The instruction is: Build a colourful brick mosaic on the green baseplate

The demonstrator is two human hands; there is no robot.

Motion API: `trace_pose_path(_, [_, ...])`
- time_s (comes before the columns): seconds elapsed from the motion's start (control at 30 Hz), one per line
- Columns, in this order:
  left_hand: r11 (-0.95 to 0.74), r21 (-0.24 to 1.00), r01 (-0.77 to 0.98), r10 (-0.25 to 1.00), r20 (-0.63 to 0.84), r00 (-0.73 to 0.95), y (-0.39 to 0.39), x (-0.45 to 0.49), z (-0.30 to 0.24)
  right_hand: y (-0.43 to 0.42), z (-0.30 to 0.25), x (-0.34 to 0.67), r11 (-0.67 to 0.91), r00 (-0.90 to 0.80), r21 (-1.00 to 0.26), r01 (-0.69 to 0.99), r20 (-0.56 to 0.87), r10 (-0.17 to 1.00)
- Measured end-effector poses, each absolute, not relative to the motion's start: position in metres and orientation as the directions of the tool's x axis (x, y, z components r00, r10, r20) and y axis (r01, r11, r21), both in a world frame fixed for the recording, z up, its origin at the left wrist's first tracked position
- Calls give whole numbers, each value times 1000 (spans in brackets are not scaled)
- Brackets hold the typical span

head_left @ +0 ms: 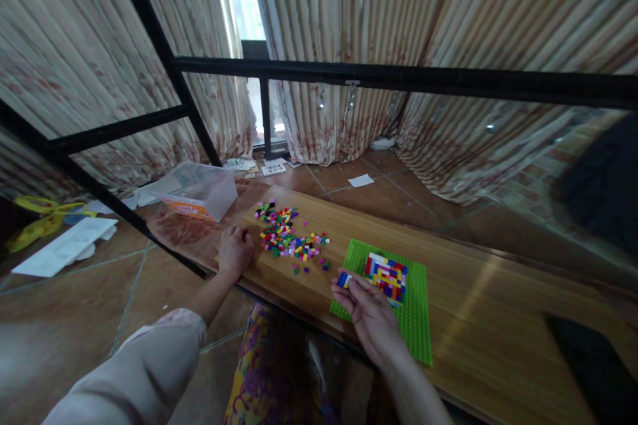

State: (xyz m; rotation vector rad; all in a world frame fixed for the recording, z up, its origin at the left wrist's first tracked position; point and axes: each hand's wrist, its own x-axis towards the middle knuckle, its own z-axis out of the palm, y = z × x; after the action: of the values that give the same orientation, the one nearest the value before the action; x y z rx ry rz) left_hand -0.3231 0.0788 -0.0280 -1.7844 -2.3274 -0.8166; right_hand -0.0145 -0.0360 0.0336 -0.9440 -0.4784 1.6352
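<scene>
My right hand (371,312) is turned partly palm up over the left side of a green baseplate (419,319). Between its thumb and fingers sits a small blue building brick (343,279) with something white beside it. Behind the fingertips, a multicoloured block of bricks (391,273) in red, yellow, blue and white is fixed on the baseplate; my hand covers part of it. My left hand (236,250) rests at the near left of the table, fingers curled; whether anything is inside is hidden. Just right of it spreads a pile of loose coloured bricks (286,236).
The bricks lie on a long wooden table (478,319), with a dark flat object (593,365) at its right end. A clear plastic box (209,189) with an orange label stands beyond my left hand. A black metal frame (309,70) crosses before the curtains.
</scene>
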Motion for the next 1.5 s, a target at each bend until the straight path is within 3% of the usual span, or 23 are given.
trace_pose_path(0.43, [189,302,934,880,370,-298,79,-323,-15,-56,29,29,-179,147,-870,-460,-273,951])
trace_pose_path(0.7, [154,290,945,885,386,-262,80,-328,-19,-81,17,54,-230,295,-918,-323,-329,897])
trace_pose_path(0.97, [117,307,944,886,397,-239,79,-331,-24,-70,25,93,-162,519,-987,0,-138,844])
trace_pose_path(1.13, [136,363,922,879,385,-281,77,-330,-25,-52,38,90,-155,584,-987,38,-103,805])
trace_pose_path(1.33, [185,502,845,858,337,-388,74,-332,-14,-31,60,72,-193,530,-981,-1,-164,832])
trace_pose_path(1.5, [1,712,702,673,519,-528,43,-277,28,-30,54,65,-224,515,-974,-41,-213,830])
